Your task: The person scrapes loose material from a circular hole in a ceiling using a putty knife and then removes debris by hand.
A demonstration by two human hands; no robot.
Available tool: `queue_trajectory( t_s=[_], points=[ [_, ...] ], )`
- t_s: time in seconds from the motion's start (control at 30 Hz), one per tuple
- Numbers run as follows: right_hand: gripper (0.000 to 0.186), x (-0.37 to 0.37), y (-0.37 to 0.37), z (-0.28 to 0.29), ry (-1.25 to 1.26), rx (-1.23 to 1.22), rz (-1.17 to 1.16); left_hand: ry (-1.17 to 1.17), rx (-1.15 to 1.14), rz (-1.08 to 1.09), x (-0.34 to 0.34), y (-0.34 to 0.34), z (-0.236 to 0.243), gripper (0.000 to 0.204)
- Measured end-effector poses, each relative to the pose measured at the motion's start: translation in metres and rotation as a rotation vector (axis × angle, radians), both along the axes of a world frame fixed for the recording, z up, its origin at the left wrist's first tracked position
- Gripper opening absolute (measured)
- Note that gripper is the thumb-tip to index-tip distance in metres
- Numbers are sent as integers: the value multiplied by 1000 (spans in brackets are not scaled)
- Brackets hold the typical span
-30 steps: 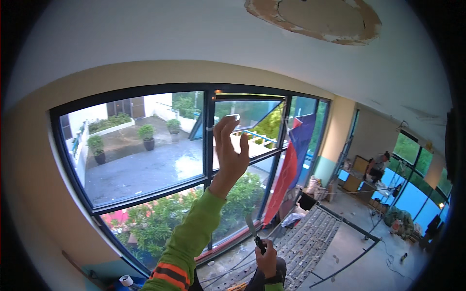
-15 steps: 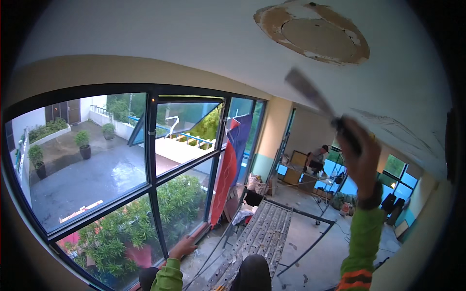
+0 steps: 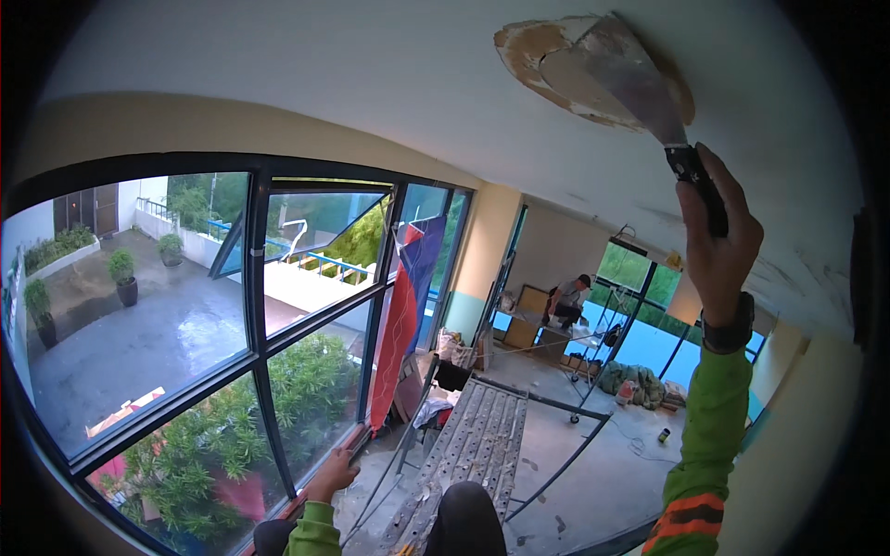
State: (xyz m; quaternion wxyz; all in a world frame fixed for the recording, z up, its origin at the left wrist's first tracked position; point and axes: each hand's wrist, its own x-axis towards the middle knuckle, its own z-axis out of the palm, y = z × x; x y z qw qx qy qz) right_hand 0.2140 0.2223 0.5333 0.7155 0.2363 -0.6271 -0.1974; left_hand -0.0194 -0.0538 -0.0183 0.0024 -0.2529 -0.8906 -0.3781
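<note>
My right hand (image 3: 721, 227) is raised to the ceiling and closed round the black handle of a putty knife (image 3: 640, 88). The wide, stained metal blade points up and covers part of a round patch (image 3: 519, 48) in the ceiling. Brown, scraped material and ragged white edges ring this patch. Whether the blade's edge touches the ceiling is hard to tell. Low at the left, my left hand (image 3: 334, 474) rests on the reddish window sill (image 3: 350, 443), its fingers loosely extended and holding no tool.
A perforated metal scaffold plank (image 3: 468, 440) stretches ahead below me, with my dark-clothed knee over its near end. Large black-framed windows (image 3: 260, 269) line the left. A red and blue cloth (image 3: 408, 306) hangs beside them. Farther off, another person (image 3: 567, 301) crouches among boards and scaffolding.
My right hand has brought the putty knife up and right, its blade now over the round ceiling patch. My view has turned slightly right. The left hand stays on the sill.
</note>
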Motion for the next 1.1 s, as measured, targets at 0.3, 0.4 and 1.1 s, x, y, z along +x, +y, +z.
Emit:
queue_trajectory(
  t_s=[0.3,0.4,1.1],
  points=[
    [41,1,-2,9,-4,32,10,-67,-52,62,5,-9,0,42],
    [42,15,1,14,12,70,-72,-37,-43,44,3,-7,-2,41],
    [40,44,-21,39,3,222,-237,-10,-42,-22,-9,-2,-20,47]
  ],
)
